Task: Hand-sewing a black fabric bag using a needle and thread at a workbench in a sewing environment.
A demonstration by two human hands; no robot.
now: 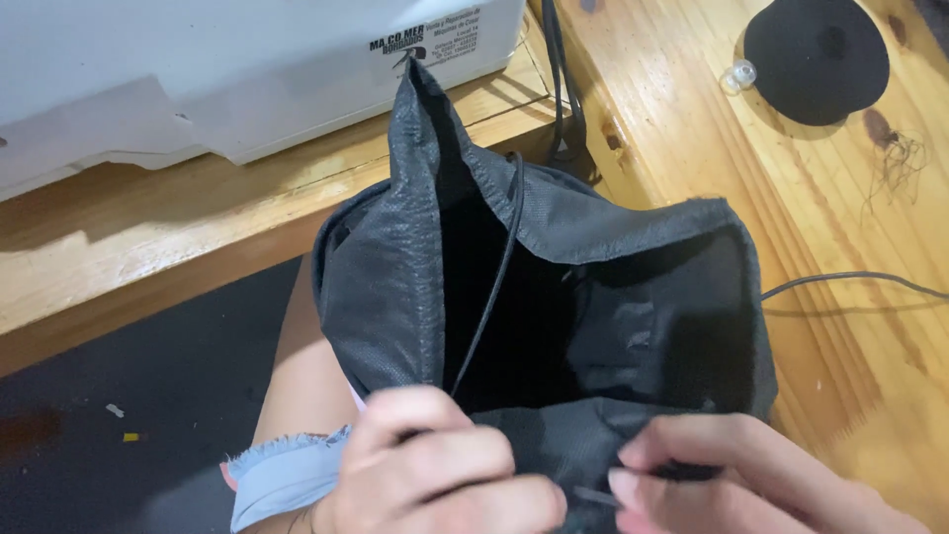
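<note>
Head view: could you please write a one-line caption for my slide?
Two hands, left hand and right hand, pinch the near rim of an open black fabric bag beside a wooden table.

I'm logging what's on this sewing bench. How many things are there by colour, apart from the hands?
Black: 4, the fabric bag, its drawstring cord, the round fabric piece, the cable
White: 1, the machine body
Clear: 1, the small bobbin
Total: 6

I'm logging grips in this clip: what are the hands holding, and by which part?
Both the left hand and right hand pinch the near rim of the open black fabric bag.
</note>
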